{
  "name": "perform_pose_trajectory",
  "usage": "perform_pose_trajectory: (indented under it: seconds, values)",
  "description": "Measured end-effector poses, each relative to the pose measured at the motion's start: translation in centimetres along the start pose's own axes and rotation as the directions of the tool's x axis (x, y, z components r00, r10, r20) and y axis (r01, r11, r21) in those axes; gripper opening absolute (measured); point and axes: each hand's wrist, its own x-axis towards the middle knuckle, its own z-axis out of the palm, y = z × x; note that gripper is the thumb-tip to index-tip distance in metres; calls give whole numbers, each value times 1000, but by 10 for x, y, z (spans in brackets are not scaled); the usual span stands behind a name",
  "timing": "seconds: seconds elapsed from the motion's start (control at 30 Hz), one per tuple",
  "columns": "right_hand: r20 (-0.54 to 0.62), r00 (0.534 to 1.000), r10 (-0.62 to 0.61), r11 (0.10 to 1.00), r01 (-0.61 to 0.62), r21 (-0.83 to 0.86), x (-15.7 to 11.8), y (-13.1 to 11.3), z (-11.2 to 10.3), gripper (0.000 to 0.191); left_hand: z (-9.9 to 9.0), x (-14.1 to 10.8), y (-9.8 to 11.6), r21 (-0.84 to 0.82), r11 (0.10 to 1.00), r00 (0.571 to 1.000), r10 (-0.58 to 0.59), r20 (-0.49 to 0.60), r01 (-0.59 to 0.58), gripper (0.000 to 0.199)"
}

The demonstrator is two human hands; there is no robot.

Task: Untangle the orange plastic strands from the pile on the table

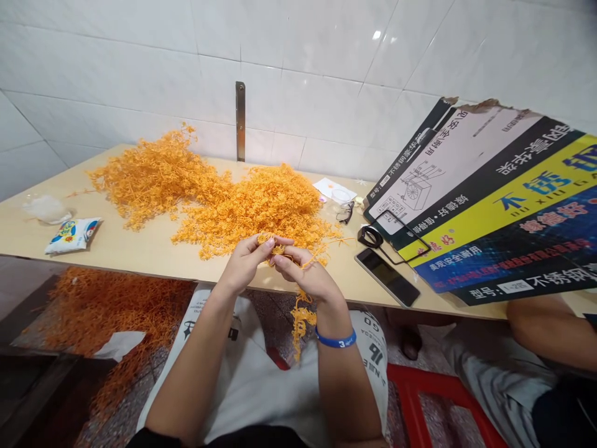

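Observation:
My left hand [249, 260] is pinched closed on small orange plastic pieces at the table's front edge. Close beside it, my right hand [305, 270] has its fingers closed on the same pieces. An orange plastic strand [301, 320] with small frilly shapes hangs below my right hand, down past the edge. Just behind my hands lies a tangled heap of orange plastic pieces [265, 202]. A second, looser heap [153, 174] adjoins it on the left. The fingers partly hide what they grip.
On the table [140, 252] are a white-and-blue packet [73, 235], a clear plastic bag [46, 210], glasses [346, 213], a phone [388, 277] and a black-framed object [370, 236]. Printed cardboard [504, 205] leans at right, near another person's arm [550, 333]. More orange strands [112, 308] lie below.

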Motion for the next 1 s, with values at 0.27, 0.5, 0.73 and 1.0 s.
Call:
perform_pose_trajectory:
  seconds: [0.27,0.5,0.73,1.0]
  values:
    - [-42,990,-131,985,126,-115,1,-2,-1,38,-1,-8,18,7,996,996,86,32,-86,39]
    - [-92,973,-212,942,178,-284,3,2,3,27,-1,-7,15,185,982,994,6,112,-27,43]
    - [-128,958,-257,900,189,-393,2,3,6,28,-7,-5,6,157,988,988,-30,151,6,53]
    - [-206,938,-279,910,190,-367,5,3,6,28,-11,-7,3,-289,953,957,0,291,88,56]
